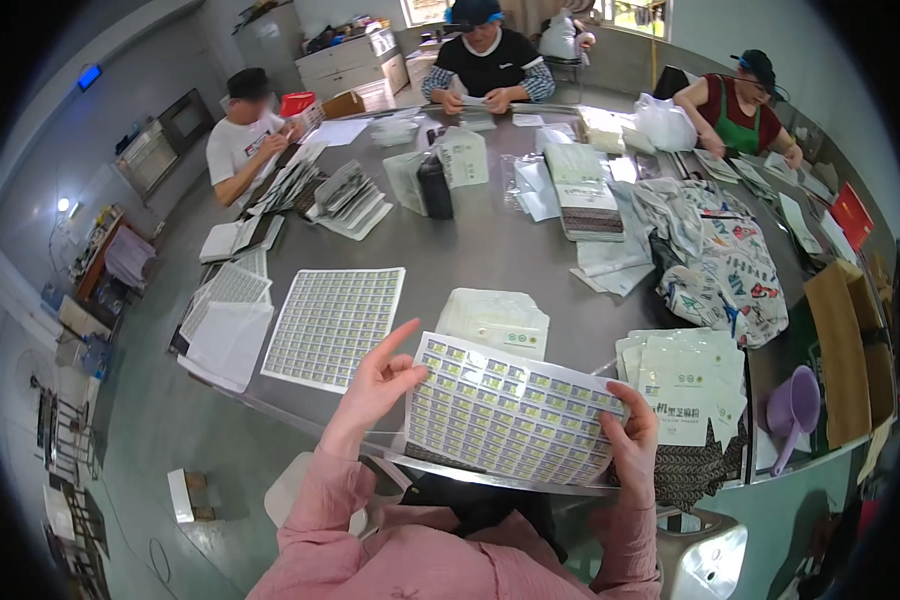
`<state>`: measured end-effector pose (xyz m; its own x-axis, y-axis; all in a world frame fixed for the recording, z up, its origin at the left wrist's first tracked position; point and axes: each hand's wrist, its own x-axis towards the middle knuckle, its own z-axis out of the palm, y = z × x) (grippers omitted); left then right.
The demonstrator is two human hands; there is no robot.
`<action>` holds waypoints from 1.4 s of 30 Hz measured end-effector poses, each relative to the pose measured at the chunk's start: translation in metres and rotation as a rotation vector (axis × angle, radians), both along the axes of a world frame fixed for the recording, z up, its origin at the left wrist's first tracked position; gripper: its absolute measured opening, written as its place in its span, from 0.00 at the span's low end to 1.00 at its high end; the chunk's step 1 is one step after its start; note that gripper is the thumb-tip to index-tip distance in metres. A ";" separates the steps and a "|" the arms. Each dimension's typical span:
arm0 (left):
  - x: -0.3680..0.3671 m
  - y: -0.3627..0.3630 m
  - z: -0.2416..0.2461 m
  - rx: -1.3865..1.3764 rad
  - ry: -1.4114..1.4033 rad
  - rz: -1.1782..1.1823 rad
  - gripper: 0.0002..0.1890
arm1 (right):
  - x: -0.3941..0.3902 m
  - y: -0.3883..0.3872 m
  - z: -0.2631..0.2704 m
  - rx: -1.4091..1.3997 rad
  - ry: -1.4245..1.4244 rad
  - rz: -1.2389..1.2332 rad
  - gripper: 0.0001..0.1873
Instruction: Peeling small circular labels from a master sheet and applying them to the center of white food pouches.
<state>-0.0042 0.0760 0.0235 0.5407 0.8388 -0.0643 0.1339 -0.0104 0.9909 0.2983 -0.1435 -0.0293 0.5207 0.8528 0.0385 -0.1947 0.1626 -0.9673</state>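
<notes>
My right hand (634, 439) grips the right edge of a sheet of small printed stickers (506, 405), thumb in front. The sheet is tilted over the table's near edge. At its left edge is my left hand (379, 382), index finger stretched out and thumb tip against the edge. Whether that hand pinches the sheet or a sticker cannot be made out. Behind the sheet lies a stack of pale flat pouches (493, 315), partly covered by it. A second sticker sheet (335, 326) lies flat to the left. More printed pouches (679, 390) are fanned out beside my right hand.
Paper sheets (229, 330) lie at the table's left edge. A patterned cloth bag (742, 262), a purple dipper (793, 409) and a cardboard box (844, 352) are on the right. Pouch stacks (585, 191) stand farther back. Three people sit around the metal table (487, 232).
</notes>
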 end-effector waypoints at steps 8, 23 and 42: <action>-0.020 0.013 0.016 -0.064 -0.014 -0.241 0.29 | -0.007 0.010 0.004 -0.019 -0.039 0.096 0.22; -0.037 0.032 0.028 -0.058 0.074 -0.257 0.18 | -0.016 0.019 0.046 -0.121 -0.100 0.157 0.28; -0.083 0.032 0.009 0.205 -0.109 -0.089 0.10 | -0.044 0.031 0.073 -0.284 -0.561 0.026 0.05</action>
